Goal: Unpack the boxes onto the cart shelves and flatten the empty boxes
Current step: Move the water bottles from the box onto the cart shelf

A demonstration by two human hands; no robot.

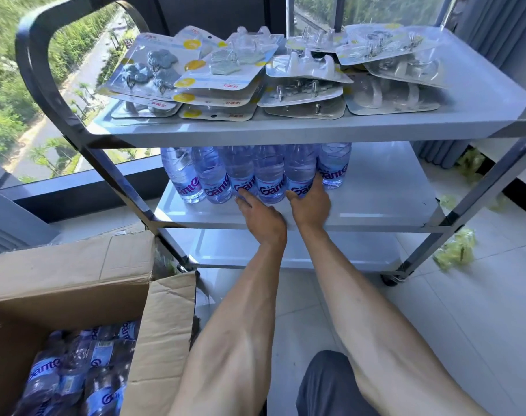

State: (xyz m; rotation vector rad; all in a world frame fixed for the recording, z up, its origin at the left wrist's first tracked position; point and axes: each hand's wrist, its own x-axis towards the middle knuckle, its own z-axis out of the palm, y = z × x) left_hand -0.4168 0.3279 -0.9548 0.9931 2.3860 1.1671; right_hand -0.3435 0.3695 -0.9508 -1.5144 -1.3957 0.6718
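Observation:
A three-shelf steel cart (360, 219) stands in front of me. Several clear water bottles (269, 175) with blue labels stand in a row on its middle shelf. My left hand (261, 216) reaches to the row, its straight fingers touching the base of one bottle. My right hand (311, 202) lies flat against the neighbouring bottle, fingers straight along its label. An open cardboard box (75, 283) at the lower left holds more of the same bottles (75, 376), lying packed inside.
Blister packs of hooks (267, 73) cover the top shelf. The bottom shelf (285, 250) shows bare metal. Crumpled green-yellow wrapping (456, 250) lies on the tiled floor to the right. A tall window is behind the cart.

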